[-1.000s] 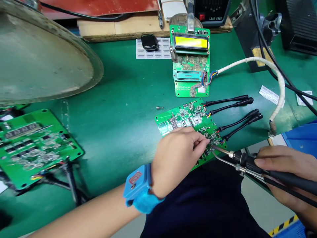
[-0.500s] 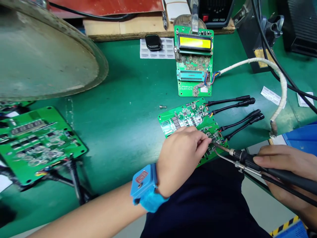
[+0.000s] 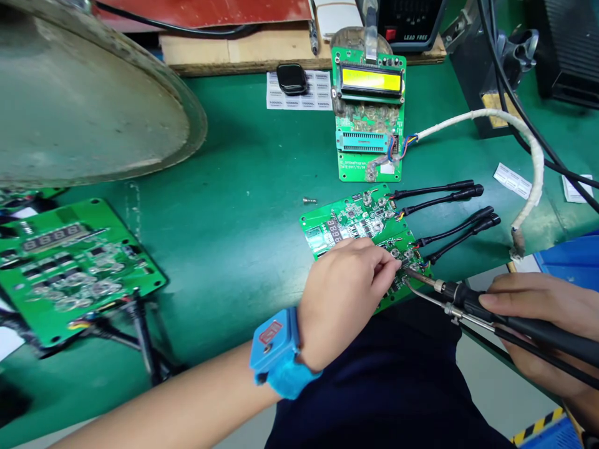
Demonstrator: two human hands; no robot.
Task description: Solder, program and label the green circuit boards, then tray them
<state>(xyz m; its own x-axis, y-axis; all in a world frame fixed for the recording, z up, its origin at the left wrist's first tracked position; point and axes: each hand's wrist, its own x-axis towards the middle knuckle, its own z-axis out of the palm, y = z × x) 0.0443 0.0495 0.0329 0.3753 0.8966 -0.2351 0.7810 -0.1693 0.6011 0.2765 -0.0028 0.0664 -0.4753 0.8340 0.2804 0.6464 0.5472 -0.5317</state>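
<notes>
My right hand (image 3: 538, 312) is wrapped round a soldering iron (image 3: 472, 302) with a thin metal feed tube (image 3: 433, 300) clamped alongside. The iron's tip rests at the right part of the nearer green circuit board (image 3: 388, 302). Over that same board, my left hand (image 3: 349, 290) is closed in a pinch, fingertips close to the iron's tip. Whatever the pinch holds is too small or hidden to make out. A blue wrist strap (image 3: 276, 343) circles my left wrist. Just behind lies a second circuit board (image 3: 346, 212), partly covered by my hand; black cable leads (image 3: 440, 199) stick out rightward.
A programmer board (image 3: 369, 118) with a lit yellow display stands behind, joined to a white-wrapped cable (image 3: 496, 112). At left are another circuit board (image 3: 79, 268) and a large lamp shade (image 3: 93, 106). A small screw (image 3: 309, 201) lies on the green mat.
The whole view has shifted very slightly. Both hands and the soldering iron keep practically the same place at the board.
</notes>
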